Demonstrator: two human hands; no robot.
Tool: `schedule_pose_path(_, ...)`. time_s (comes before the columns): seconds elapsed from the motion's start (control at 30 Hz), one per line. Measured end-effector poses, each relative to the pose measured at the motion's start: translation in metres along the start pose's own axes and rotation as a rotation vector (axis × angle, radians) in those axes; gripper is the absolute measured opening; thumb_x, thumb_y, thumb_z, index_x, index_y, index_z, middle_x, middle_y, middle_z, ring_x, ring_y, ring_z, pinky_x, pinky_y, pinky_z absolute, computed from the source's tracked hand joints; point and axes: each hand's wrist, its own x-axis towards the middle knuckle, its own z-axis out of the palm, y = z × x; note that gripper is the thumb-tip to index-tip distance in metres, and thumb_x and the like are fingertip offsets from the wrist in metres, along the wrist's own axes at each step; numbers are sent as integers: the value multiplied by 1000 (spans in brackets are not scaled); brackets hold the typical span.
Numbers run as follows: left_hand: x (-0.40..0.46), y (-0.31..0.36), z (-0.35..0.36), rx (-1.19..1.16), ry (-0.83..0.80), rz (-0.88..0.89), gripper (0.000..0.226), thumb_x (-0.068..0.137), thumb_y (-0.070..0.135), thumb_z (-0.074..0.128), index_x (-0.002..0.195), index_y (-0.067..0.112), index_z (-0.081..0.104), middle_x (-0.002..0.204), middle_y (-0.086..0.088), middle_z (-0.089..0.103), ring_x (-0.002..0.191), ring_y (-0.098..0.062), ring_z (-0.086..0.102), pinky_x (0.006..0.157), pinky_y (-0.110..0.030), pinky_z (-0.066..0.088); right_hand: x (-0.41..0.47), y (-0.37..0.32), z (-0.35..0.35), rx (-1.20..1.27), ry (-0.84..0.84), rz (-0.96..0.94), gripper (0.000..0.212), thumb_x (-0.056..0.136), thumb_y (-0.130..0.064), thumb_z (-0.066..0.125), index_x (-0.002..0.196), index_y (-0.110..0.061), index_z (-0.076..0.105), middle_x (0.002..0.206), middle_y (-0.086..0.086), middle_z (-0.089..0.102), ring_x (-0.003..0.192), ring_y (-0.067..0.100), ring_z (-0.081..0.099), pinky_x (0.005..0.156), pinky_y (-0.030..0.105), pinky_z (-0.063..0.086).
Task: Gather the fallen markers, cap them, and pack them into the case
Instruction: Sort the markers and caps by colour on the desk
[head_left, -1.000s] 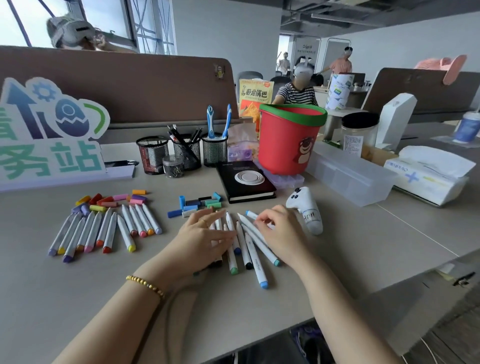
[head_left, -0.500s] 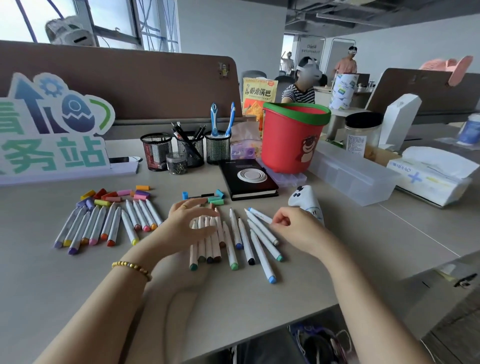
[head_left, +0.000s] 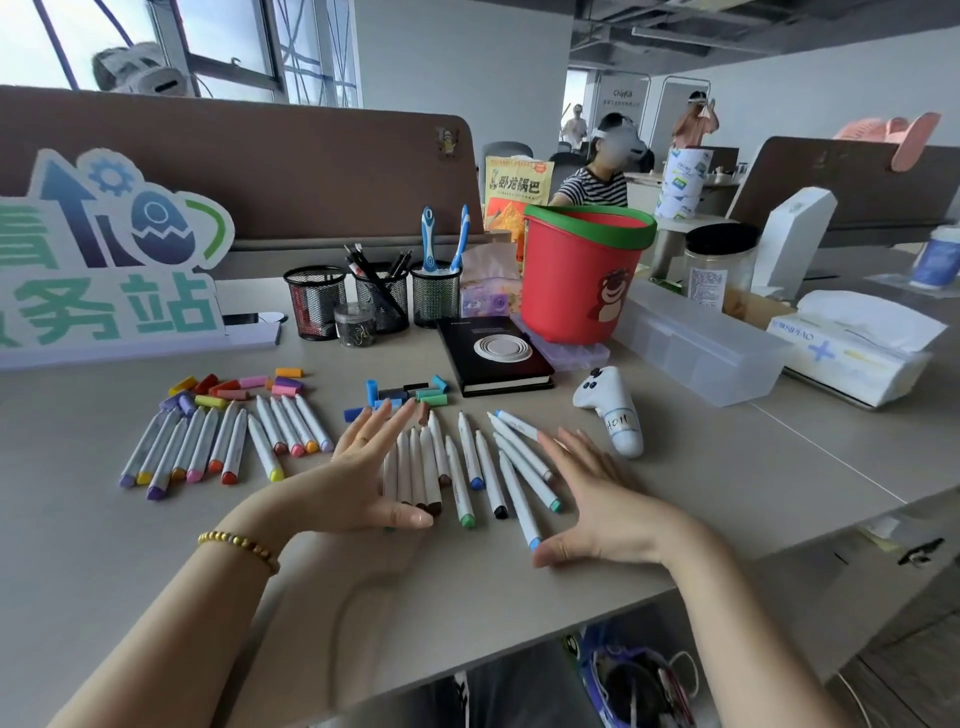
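Observation:
Several white uncapped markers (head_left: 465, 475) lie side by side on the table in front of me. My left hand (head_left: 363, 475) stands on its edge at their left side, fingers straight, touching the leftmost ones. My right hand (head_left: 592, 496) stands on its edge at their right side, fingers straight. A second row of markers with warm-coloured ends (head_left: 218, 447) lies further left. Loose blue, green and black caps (head_left: 402, 397) sit just beyond the middle markers; pink, orange and yellow caps (head_left: 236, 387) sit beyond the left row. A clear plastic case (head_left: 701, 345) stands at the right.
A black notebook (head_left: 493, 356), a white controller (head_left: 613, 410) and a red bucket (head_left: 582, 275) stand behind the markers. Mesh pen cups (head_left: 374, 301) and a sign (head_left: 104, 260) are at the back. A tissue pack (head_left: 852, 343) lies far right. The table edge runs near me.
Both hands have opened flat and now bracket the middle group of markers from left and right. The left hand's markers have been pushed closer together.

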Motion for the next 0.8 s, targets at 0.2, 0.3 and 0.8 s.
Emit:
schedule_pose_path(0.2,-7,-4,9,-3,69,-28,135,26,101,37,129,44,-31,153,6,-27,139,-19,-28,114,-47,-4,9,0,11,-18,228,38,115,69,-62,67,150,-27,-7,157,-4,-18,142,12,-25,118,36,-9)
schedule_pose_path(0.3,-7,-5,17,-23,157,-16,138,30,101,36,141,40,-19,155,6,-20,141,-19,-24,115,-49,-1,18,1,8,-7,283,16,101,73,-61,63,150,-20,13,158,0,3,146,15,-7,117,32,1)
schedule_pose_path(0.8,29,9,0,-277,694,-164,29,95,17,49,122,16,60,126,-8,54,114,-21,51,92,-27,41,85,-20,-38,-474,96,122,20,89,-4,46,107,-5,54,104,12,57,91,28,52,71,32,40)
